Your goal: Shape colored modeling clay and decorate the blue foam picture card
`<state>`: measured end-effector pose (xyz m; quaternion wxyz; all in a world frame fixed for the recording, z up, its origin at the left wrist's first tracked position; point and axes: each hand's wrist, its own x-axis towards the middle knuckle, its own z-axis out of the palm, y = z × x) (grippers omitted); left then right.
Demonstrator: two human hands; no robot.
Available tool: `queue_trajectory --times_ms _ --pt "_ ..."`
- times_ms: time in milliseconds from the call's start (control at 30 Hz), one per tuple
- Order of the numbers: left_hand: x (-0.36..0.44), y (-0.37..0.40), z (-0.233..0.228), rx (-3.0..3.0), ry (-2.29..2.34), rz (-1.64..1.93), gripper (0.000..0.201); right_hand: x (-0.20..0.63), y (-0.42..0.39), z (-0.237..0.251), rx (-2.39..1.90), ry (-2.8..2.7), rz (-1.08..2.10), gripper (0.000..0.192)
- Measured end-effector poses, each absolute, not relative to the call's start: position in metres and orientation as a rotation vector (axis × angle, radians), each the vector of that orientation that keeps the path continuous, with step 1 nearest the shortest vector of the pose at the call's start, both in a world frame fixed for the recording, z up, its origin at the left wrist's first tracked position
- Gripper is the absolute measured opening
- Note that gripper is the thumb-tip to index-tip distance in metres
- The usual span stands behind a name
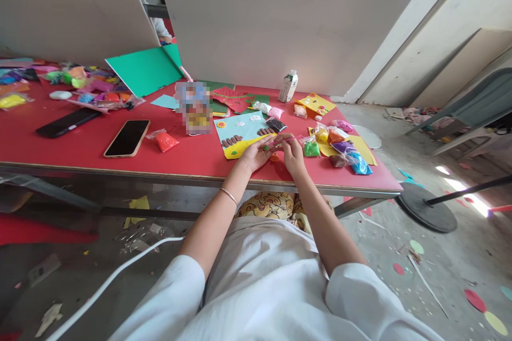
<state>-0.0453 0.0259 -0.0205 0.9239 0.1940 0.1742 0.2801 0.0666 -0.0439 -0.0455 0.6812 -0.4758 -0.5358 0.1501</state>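
Fingertips of both hands meet over the red table, pinching a thin pink stick between them. Left hand lies palm-up, right hand bent at the wrist, just beside the blue card. No writing is readable.

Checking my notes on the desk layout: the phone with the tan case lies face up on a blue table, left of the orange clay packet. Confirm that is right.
Not quite. The head view shows the table is red, not blue. The rest holds: the phone in its tan case lies face up, left of the orange clay packet.
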Motion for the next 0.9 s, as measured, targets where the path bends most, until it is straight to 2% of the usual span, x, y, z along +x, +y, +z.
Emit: queue_trajectory --times_ms 333,900 --pt "-0.044 0.024 -0.019 0.508 0.358 0.579 0.061 0.062 -0.049 -0.042 -1.100 -1.246 0.291 0.014" --pt "-0.043 0.026 -0.022 0.552 0.362 0.581 0.063 0.056 -0.055 -0.034 -1.252 -1.445 0.110 0.014"
